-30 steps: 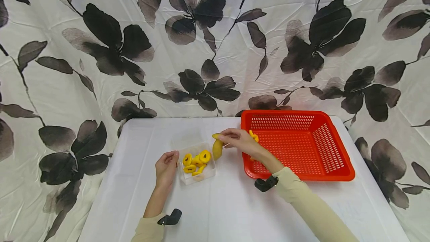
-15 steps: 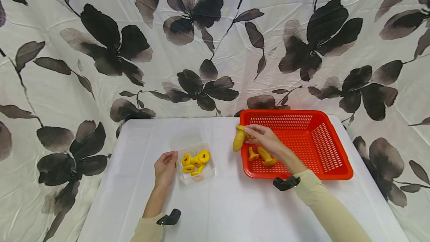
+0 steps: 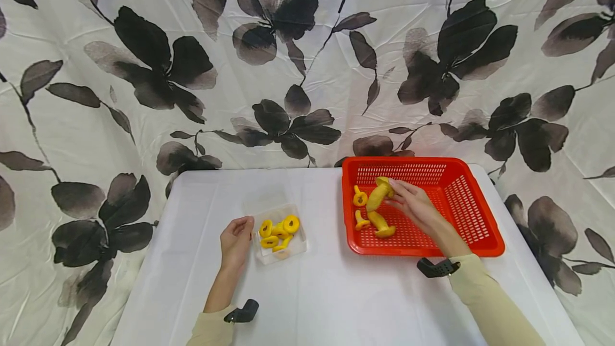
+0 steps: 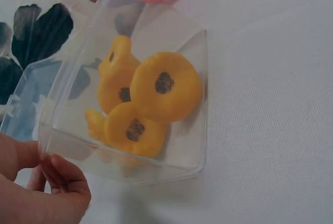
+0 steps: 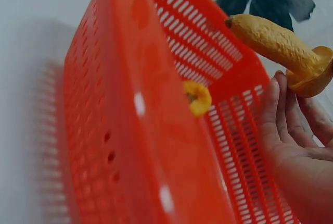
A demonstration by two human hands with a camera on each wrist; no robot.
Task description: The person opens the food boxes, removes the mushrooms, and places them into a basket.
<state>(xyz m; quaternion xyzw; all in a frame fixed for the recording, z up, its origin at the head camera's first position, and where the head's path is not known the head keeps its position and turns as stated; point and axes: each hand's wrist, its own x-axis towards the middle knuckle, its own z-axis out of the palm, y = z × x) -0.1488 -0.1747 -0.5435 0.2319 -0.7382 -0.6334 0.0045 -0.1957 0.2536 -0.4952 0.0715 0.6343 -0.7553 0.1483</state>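
My right hand holds a large yellow mushroom by its cap, over the left part of the red plastic basket. The right wrist view shows the mushroom's thick, rough stem pointing away from the fingers. Under it in the basket lie another large mushroom and two small ones, one a small mushroom near the left wall. With thumb and fingers my left hand pinches the edge of a clear plastic box. Inside the box are several small yellow mushrooms with dark-centred caps.
A white cloth covers the table. Behind it hangs a white curtain with a dark floral print. The basket stands at the back right, with a stretch of tabletop between it and the box.
My right hand has carried the large mushroom rightward from beside the box to over the basket, uncovering the mushrooms in it. The left hand stays at the box.
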